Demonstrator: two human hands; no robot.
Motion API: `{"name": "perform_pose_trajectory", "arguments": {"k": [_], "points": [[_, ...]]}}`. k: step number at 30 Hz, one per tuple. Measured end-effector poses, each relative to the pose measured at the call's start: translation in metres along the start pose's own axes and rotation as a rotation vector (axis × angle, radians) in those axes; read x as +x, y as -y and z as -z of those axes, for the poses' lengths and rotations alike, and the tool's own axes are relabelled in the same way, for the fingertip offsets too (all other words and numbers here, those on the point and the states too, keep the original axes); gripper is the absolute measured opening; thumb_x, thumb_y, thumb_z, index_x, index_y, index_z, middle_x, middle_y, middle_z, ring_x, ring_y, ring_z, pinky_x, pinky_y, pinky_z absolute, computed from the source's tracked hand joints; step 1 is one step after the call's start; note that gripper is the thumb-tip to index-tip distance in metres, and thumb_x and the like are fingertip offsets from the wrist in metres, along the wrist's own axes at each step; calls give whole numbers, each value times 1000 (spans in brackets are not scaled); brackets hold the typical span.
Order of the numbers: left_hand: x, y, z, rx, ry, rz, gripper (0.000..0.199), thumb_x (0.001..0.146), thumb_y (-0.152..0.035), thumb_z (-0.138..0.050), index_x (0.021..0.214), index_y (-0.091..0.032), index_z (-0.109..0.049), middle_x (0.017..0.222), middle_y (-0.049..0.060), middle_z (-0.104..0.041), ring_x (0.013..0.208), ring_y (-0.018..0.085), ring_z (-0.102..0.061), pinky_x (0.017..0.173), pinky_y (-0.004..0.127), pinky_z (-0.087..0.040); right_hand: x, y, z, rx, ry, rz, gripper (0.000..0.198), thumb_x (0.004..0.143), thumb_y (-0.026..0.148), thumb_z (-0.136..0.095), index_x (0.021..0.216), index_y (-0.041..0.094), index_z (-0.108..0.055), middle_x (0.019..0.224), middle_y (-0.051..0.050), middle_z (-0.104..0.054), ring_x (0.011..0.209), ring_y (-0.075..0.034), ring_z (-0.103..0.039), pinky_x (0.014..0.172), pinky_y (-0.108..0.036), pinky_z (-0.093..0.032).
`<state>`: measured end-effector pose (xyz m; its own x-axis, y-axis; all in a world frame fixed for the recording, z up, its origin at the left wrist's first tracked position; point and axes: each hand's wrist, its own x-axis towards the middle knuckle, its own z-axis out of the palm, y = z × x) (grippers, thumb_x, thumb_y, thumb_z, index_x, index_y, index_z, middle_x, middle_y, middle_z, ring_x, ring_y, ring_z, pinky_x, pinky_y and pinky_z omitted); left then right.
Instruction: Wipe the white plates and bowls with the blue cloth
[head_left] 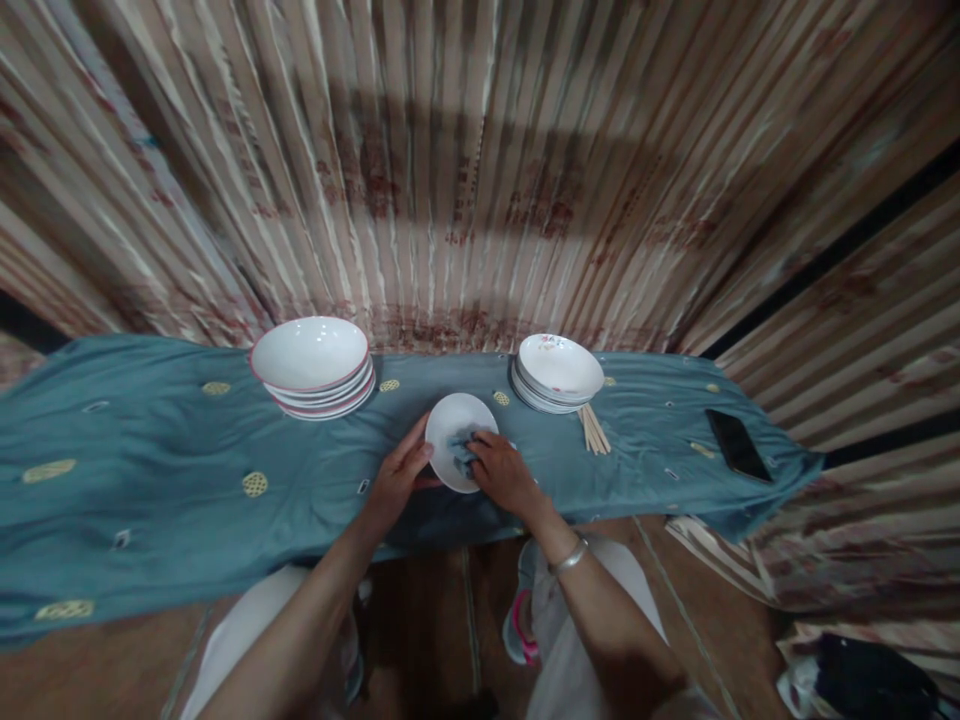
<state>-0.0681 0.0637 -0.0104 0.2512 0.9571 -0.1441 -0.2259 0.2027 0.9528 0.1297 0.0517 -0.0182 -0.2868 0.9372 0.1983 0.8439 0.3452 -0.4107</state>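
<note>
A small white bowl is tilted toward me at the front middle of the table. My left hand grips its left rim, the thumb on the edge and the other fingers partly hidden beneath. Inside the bowl, my right hand presses a crumpled blue-grey cloth against the surface, fingers closed over it. Behind and to the left stands a stack of white bowls and plates with red rims. Farther right is a second stack of white dishes, the top one with a floral pattern.
Several light wooden chopsticks lie by the right stack, partly under it. A black phone rests near the right end of the teal tablecloth. A pleated curtain hangs directly behind the table. A dark bag is on the floor at lower right.
</note>
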Motion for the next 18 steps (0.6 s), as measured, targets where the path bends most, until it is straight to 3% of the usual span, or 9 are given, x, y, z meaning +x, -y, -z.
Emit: {"name": "perform_pose_trajectory", "arguments": {"k": [4, 10, 14, 18], "points": [[-1, -3, -3, 12, -27, 15, 68, 78, -44, -71, 142, -29, -52, 144, 5, -55, 119, 33, -60, 70, 36, -64, -6, 5, 2, 220, 68, 0, 29, 86, 12, -52, 106, 16, -71, 113, -10, -70, 107, -22, -64, 98, -36, -49], [-3, -6, -6, 51, -35, 5, 74, 78, -49, -70, 145, -27, -48, 148, 5, -51, 125, 35, -55, 70, 35, -63, -1, 21, 1, 709, 97, -9, 22, 86, 22, -55, 100, 17, -72, 98, -4, -73, 90, -19, -67, 85, -30, -52], [-1, -2, -4, 101, -55, -36, 73, 78, -55, -67, 142, -23, -52, 149, 7, -50, 132, 34, -49, 86, 38, -59, 6, 31, -9, 970, 10, -54, 34, 83, 35, -64, 111, 16, -69, 101, -4, -73, 92, -18, -67, 86, -31, -53], [4, 8, -1, 56, -101, -33, 66, 80, -58, -63, 135, -21, -59, 140, 9, -59, 133, 32, -50, 95, 44, -55, 13, 43, -11, 908, -167, -65, 41, 82, 30, -66, 122, 20, -64, 121, -7, -67, 106, -19, -64, 94, -32, -52]]}}
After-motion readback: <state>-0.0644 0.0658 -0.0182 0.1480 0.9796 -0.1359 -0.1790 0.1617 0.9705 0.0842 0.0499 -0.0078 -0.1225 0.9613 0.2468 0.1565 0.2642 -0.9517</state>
